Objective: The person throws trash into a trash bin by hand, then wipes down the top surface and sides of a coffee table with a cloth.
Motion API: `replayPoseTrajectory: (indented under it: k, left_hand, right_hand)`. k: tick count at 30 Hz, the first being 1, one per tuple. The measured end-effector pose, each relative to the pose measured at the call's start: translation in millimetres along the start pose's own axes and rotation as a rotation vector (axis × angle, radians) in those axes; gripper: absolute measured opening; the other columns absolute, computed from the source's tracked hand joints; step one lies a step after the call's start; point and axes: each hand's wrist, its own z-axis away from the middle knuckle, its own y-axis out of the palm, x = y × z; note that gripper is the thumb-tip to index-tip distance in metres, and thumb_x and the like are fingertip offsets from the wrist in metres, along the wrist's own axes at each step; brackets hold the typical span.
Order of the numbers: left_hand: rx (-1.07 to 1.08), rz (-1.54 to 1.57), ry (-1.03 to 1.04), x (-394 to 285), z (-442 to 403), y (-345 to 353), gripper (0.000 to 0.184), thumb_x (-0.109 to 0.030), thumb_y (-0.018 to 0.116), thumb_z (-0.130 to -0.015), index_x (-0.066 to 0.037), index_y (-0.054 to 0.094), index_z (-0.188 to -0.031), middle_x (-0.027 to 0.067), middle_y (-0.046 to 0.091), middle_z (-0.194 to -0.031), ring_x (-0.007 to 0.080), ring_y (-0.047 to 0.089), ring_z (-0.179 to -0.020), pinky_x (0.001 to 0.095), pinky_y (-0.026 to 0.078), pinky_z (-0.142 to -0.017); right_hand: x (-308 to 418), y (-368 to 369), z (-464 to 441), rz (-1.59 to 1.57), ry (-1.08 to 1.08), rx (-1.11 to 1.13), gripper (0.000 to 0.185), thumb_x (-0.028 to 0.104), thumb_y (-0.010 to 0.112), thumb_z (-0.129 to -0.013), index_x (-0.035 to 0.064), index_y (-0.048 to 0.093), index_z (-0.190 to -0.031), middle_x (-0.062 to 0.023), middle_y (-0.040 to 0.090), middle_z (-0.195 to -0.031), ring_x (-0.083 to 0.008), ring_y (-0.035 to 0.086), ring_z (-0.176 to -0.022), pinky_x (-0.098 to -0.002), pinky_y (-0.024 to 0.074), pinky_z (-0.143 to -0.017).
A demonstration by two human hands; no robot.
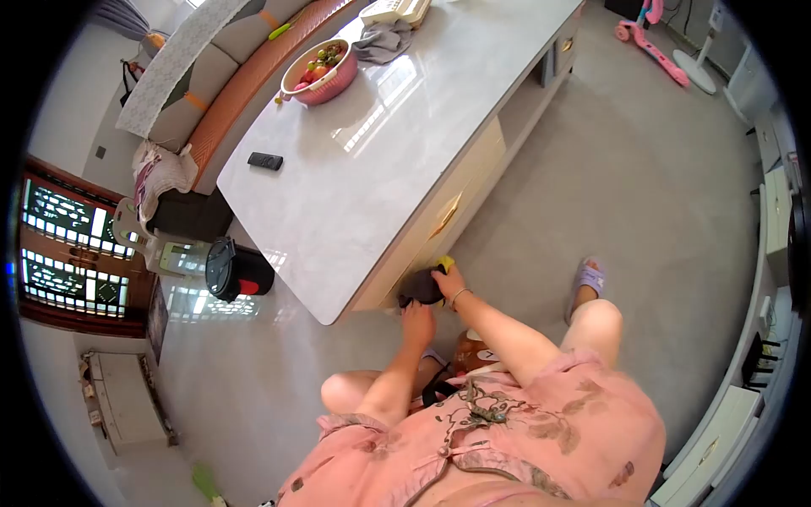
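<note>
A dark grey cloth (422,286) with a bit of yellow showing at its edge is bunched up low beside the table's drawer front. My right hand (450,282) grips its right side, the fingers curled over it near the yellow part. At the lower edge of the cloth, my left hand (417,323) has its fingers closed on the fabric. Whether the yellow belongs to the same piece cannot be made out. The drawer's gold handle (447,215) lies just above my hands.
On the table (338,220) are a remote control (265,160), a pink basket (325,88) of fruit and a crumpled grey cloth (384,42). A black bin (238,269) stands off its left corner. Further off is a pink scooter (655,46). A brown sofa (224,127) runs behind.
</note>
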Motion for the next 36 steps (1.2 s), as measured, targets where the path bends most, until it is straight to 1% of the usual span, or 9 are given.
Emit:
replayPoseTrajectory:
  k: [4, 8, 11, 16, 20, 23, 24, 30, 36]
  left_hand:
    - [-0.101, 0.077, 0.108, -59, -21, -46, 0.027, -0.009, 0.06, -0.076, -0.002, 0.064, -0.102, 0.0199, 0.06, -0.101, 0.0371, 0.056, -0.103, 0.0521, 0.042, -0.088]
    - [-0.576, 0.119, 0.346, -102, -50, -98, 0.033, -0.014, 0.064, -0.076, -0.005, 0.062, -0.107, 0.0176, 0.054, -0.111, 0.0403, 0.05, -0.105, 0.0564, 0.037, -0.091]
    - [-0.665, 0.115, 0.385, -112, -75, -144, 0.039, -0.016, 0.064, -0.076, -0.007, 0.059, -0.113, 0.0171, 0.051, -0.118, 0.0404, 0.047, -0.108, 0.0574, 0.035, -0.093]
    - [-0.499, -0.192, 0.354, -116, -150, -224, 0.062, -0.021, 0.066, -0.077, -0.012, 0.044, -0.135, 0.0148, 0.042, -0.137, 0.0375, 0.044, -0.118, 0.055, 0.033, -0.099]
    - [-0.292, -0.368, 0.222, -115, -196, -216, 0.072, -0.019, 0.058, -0.086, -0.033, 0.025, -0.148, 0.0099, 0.028, -0.153, 0.0344, 0.032, -0.136, 0.052, 0.028, -0.109]
    - [-0.229, -0.34, 0.214, -120, -208, -220, 0.07, -0.014, 0.054, -0.088, -0.033, 0.024, -0.149, 0.0094, 0.028, -0.154, 0.0344, 0.032, -0.137, 0.0514, 0.028, -0.109]
    - [-0.243, -0.328, 0.221, -119, -212, -219, 0.069, -0.012, 0.053, -0.089, -0.033, 0.024, -0.149, 0.0079, 0.027, -0.154, 0.0333, 0.032, -0.137, 0.0509, 0.028, -0.11]
    - [-0.276, -0.313, 0.22, -118, -205, -222, 0.068, -0.009, 0.052, -0.089, -0.033, 0.028, -0.147, 0.0053, 0.029, -0.154, 0.0309, 0.033, -0.137, 0.0487, 0.028, -0.11]
    - [-0.257, -0.272, 0.216, -119, -205, -221, 0.069, -0.006, 0.053, -0.087, -0.033, 0.029, -0.146, 0.0057, 0.03, -0.153, 0.0305, 0.036, -0.136, 0.0484, 0.028, -0.111]
  right_hand:
    - [115, -66, 88, 0.085, -0.338, -0.179, 0.054, 0.027, 0.069, -0.081, -0.0025, 0.05, -0.122, -0.0219, 0.06, -0.116, -0.0331, 0.058, -0.107, -0.039, 0.0452, -0.091]
    - [148, -95, 95, 0.161, -0.678, -0.336, 0.047, 0.036, 0.07, -0.082, -0.0029, 0.055, -0.105, -0.0241, 0.06, -0.104, -0.0387, 0.057, -0.096, -0.0426, 0.0446, -0.085]
    - [197, -105, 116, 0.157, -0.838, -0.233, 0.044, 0.039, 0.059, -0.091, -0.0036, 0.054, -0.101, -0.0249, 0.06, -0.102, -0.0382, 0.057, -0.095, -0.0432, 0.0444, -0.084]
    - [227, -106, 107, 0.18, -0.54, 0.095, 0.056, 0.052, 0.039, -0.097, -0.0009, 0.057, -0.096, -0.0209, 0.063, -0.086, -0.0319, 0.059, -0.082, -0.0403, 0.0459, -0.08]
    - [198, -129, 129, 0.579, -0.558, 0.091, 0.052, 0.048, 0.045, -0.094, 0.0009, 0.064, -0.105, -0.0203, 0.066, -0.101, -0.0348, 0.062, -0.095, -0.0407, 0.0468, -0.085]
    - [147, -148, 152, 0.851, -0.495, 0.209, 0.048, 0.044, 0.054, -0.089, 0.004, 0.063, -0.113, -0.0201, 0.066, -0.108, -0.0336, 0.062, -0.101, -0.0396, 0.0482, -0.087]
    - [143, -152, 166, 1.014, -0.297, 0.355, 0.053, 0.045, 0.053, -0.09, 0.0053, 0.056, -0.126, -0.018, 0.061, -0.121, -0.0335, 0.058, -0.112, -0.0384, 0.0452, -0.096]
    - [123, -192, 186, 1.377, -0.256, 0.682, 0.056, 0.046, 0.058, -0.086, 0.0085, 0.054, -0.128, -0.0178, 0.06, -0.122, -0.0345, 0.056, -0.113, -0.0406, 0.0445, -0.097]
    - [133, -246, 173, 1.269, -0.411, 0.325, 0.047, 0.037, 0.06, -0.087, 0.0083, 0.057, -0.124, -0.0171, 0.062, -0.117, -0.0343, 0.058, -0.109, -0.0418, 0.0468, -0.093]
